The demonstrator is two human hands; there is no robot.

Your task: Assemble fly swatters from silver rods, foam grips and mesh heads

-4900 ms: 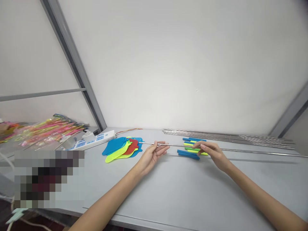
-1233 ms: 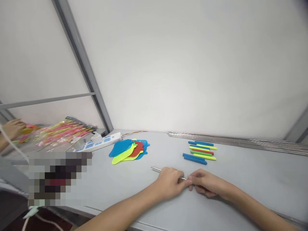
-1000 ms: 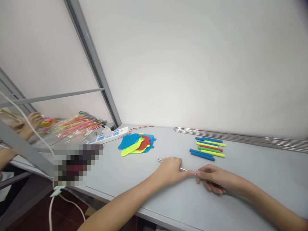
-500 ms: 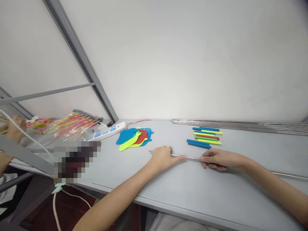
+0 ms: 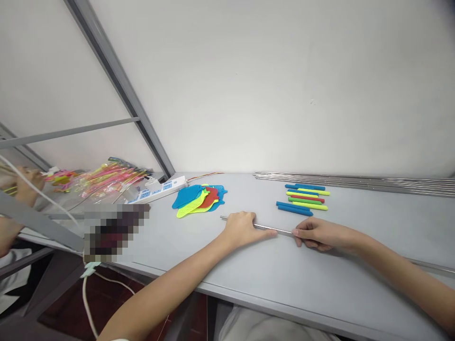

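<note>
A thin metal rod (image 5: 283,231) lies across the grey table, its left tip sticking out past my left hand (image 5: 243,230). That hand is closed around the rod from above, with its thumb stretched along it. Farther right, my right hand (image 5: 318,234) pinches the same rod between thumb and fingers, and my right forearm covers part of it. Just behind the right hand lie several coloured plastic handle tubes (image 5: 294,208) in blue, yellow, green and red. Beyond my left hand is a pile of perforated fly swatter heads (image 5: 190,196) in blue, yellow and red.
Long metal rods (image 5: 355,183) lie along the wall at right. A white power strip (image 5: 161,190), a pixelated dark object (image 5: 113,232) and bagged pink-yellow items (image 5: 110,176) are at left. Behind a grey frame (image 5: 117,80) shows another person's hand (image 5: 31,185).
My right hand has shifted slightly left, towards my left hand, still pinching the rod. My left hand keeps its hold. The whole view has tilted a little.
</note>
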